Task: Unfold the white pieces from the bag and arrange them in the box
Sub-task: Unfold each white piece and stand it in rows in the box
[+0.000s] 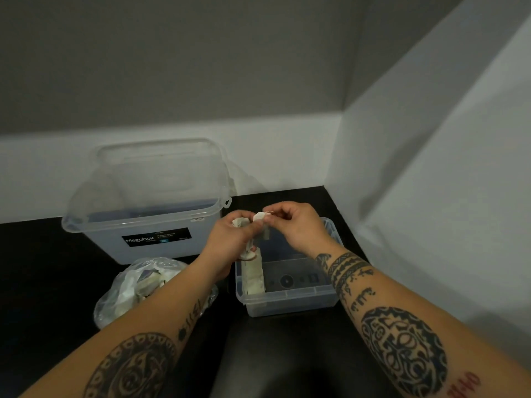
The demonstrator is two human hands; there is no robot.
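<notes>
My left hand (pixel 230 239) grips a small bunch of folded white pieces (pixel 240 222) above the small clear box (pixel 287 300). My right hand (pixel 296 225) pinches the top of one white piece (pixel 260 218), which hangs between both hands with a thin string at its tip. Inside the small box, a row of white pieces (pixel 253 275) stands along its left wall. A clear plastic bag (pixel 138 285) holding more white pieces lies on the dark table to the left, partly hidden by my left forearm.
A large clear storage box (pixel 149 202) with a black label stands at the back left against the wall. White walls meet in a corner at the right. The dark tabletop (pixel 43 268) extends left and toward me.
</notes>
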